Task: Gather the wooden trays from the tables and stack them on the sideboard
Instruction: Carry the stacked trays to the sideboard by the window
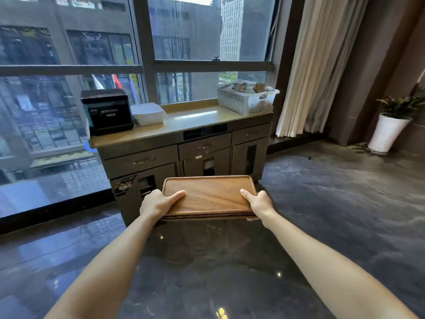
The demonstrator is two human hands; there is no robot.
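A stack of brown wooden trays hangs level in front of me, held out at arm's length over the floor. My left hand grips its left edge with the thumb lying on top. My right hand grips the right edge the same way. The sideboard, a grey cabinet with a tan top, stands just beyond the trays against the window. The trays are lower than its top and short of its front. The middle stretch of the top is bare.
On the sideboard's left end sit a black box and a white container; a white mesh basket fills the right end. A curtain and a potted plant in a white vase stand to the right. Dark glossy floor surrounds me.
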